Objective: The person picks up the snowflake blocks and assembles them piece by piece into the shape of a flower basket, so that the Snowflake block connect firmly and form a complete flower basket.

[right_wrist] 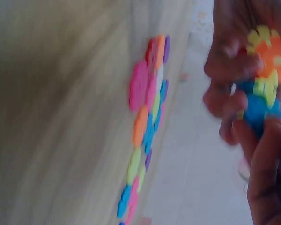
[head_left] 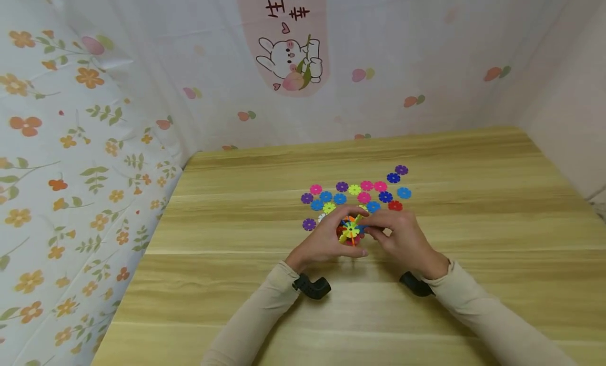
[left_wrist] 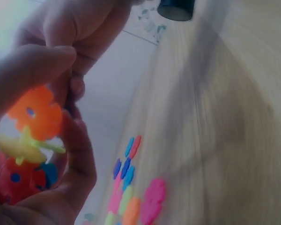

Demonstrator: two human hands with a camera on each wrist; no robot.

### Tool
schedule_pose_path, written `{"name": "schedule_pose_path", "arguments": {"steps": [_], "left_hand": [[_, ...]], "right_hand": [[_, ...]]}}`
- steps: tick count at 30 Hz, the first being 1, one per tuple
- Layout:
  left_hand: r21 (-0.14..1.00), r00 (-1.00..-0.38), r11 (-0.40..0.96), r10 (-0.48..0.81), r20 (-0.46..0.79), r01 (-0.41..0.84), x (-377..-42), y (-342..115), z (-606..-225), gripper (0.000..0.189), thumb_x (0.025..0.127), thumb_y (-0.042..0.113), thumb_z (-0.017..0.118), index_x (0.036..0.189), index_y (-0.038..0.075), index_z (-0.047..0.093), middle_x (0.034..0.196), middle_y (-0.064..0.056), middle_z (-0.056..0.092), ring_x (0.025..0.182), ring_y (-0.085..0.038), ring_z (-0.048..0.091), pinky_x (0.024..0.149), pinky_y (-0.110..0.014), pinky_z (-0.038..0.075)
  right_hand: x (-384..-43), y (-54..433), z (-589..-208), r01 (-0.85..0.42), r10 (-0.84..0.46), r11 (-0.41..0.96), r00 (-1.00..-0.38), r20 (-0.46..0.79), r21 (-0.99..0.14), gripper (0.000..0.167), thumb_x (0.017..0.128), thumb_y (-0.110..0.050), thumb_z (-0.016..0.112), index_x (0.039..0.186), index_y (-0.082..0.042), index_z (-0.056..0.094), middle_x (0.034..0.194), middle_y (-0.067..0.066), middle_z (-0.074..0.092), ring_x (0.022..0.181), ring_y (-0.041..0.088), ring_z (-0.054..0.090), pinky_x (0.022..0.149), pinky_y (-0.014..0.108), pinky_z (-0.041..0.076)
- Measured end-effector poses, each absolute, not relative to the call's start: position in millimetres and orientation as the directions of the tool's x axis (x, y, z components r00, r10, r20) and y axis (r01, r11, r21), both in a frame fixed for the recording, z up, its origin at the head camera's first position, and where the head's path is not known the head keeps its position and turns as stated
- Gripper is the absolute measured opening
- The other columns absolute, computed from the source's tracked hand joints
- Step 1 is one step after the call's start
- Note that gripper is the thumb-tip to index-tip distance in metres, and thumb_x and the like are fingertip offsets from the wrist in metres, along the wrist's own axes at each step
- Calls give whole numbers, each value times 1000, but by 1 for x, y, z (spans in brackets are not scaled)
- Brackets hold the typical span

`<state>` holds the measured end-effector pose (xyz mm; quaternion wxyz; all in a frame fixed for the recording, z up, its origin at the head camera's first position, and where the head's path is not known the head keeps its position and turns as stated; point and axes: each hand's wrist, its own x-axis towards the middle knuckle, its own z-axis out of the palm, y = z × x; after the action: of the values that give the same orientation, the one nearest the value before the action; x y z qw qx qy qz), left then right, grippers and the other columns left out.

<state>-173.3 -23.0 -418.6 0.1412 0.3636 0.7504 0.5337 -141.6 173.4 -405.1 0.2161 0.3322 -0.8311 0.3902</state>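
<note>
My left hand (head_left: 325, 236) curls round a built-up cluster of notched plastic snowflake discs (head_left: 351, 230), raised above the table. An orange disc (left_wrist: 36, 112), a yellow one (left_wrist: 21, 150) set crosswise and a red one (left_wrist: 18, 180) show between the thumb and fingers in the left wrist view. From the other side my right hand (head_left: 401, 236) pinches a blue snowflake disc (right_wrist: 256, 112) at the cluster's edge, right beside a yellow disc (right_wrist: 266, 88). Fingers of both hands hide much of the cluster.
Loose snowflake discs in purple (head_left: 309, 224), pink (head_left: 315, 189), blue (head_left: 393, 178), red (head_left: 395, 205) and other colours lie flat on the wooden table (head_left: 213, 224) beyond the hands. Patterned cloth (head_left: 208, 92) hangs behind and at the left. Each wrist bears a black camera mount (head_left: 313, 287).
</note>
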Motion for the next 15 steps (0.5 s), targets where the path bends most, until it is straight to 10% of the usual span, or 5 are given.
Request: {"name": "schedule_pose_path", "arguments": {"steps": [10, 15], "left_hand": [[925, -776, 215, 619, 120, 314, -174, -34, -423, 69, 72, 26, 81, 132, 27, 45, 132, 14, 43, 117, -10, 44, 95, -35, 40], [916, -793, 252, 600, 106, 313, -175, -42, -425, 65, 72, 32, 81, 128, 25, 49, 131, 11, 47, 119, -9, 40, 93, -40, 39]], "right_hand": [[-169, 202, -401, -525, -436, 547, -843, 314, -651, 23, 77, 0, 74, 99, -7, 70, 92, 3, 69, 76, 10, 62, 64, 30, 53], [-196, 240, -406, -395, -351, 740, -917, 189, -544, 15, 78, 2, 71, 92, -1, 69, 88, 11, 67, 75, 21, 63, 65, 39, 52]]}}
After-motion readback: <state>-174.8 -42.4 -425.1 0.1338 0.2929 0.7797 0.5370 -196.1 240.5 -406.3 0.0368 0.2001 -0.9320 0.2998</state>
